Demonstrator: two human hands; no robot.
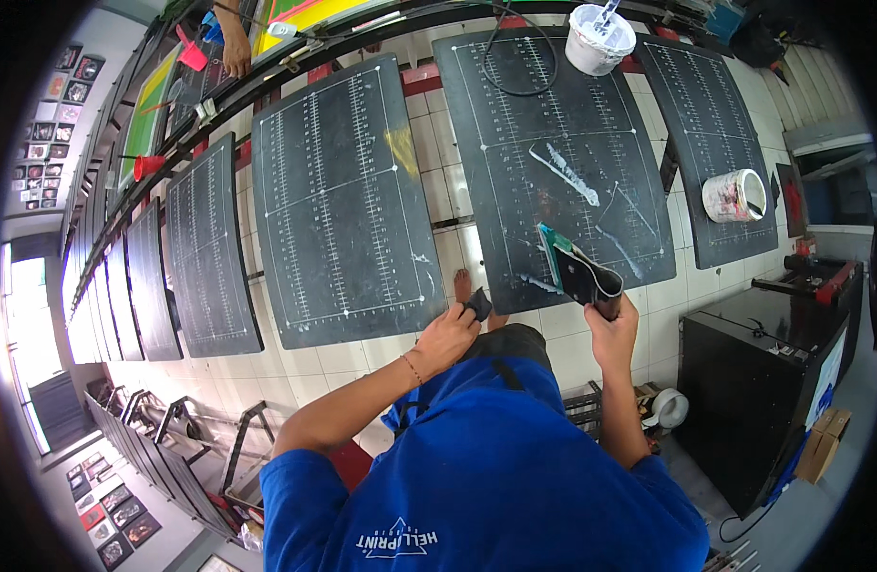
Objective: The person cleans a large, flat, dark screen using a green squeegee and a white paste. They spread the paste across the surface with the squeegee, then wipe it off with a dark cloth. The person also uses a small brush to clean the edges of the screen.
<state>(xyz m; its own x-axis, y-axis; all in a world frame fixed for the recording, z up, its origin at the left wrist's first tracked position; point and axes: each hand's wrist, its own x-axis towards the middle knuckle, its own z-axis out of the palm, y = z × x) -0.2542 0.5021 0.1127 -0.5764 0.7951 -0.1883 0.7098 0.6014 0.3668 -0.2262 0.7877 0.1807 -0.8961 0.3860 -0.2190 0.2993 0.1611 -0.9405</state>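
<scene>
My right hand [614, 336] grips a black squeegee [583, 275] with a teal strip along its far edge, tilted over the near end of a dark printing board [515, 205]. White paste smears [567, 174] lie on that board. Low in front of my body, my left hand [448, 336] is closed around a small dark flat piece [478, 305]; its exact kind is unclear. To the left of this hand is another dark board [333, 219] marked with ruler lines and a yellow stain.
A white paste bucket [596, 48] and a black cable loop [519, 91] rest at the board's far end. Another stained bucket [734, 195] stands on the right board. A co-worker's hand [236, 50] is at the far left. A black cabinet [753, 381] stands at right.
</scene>
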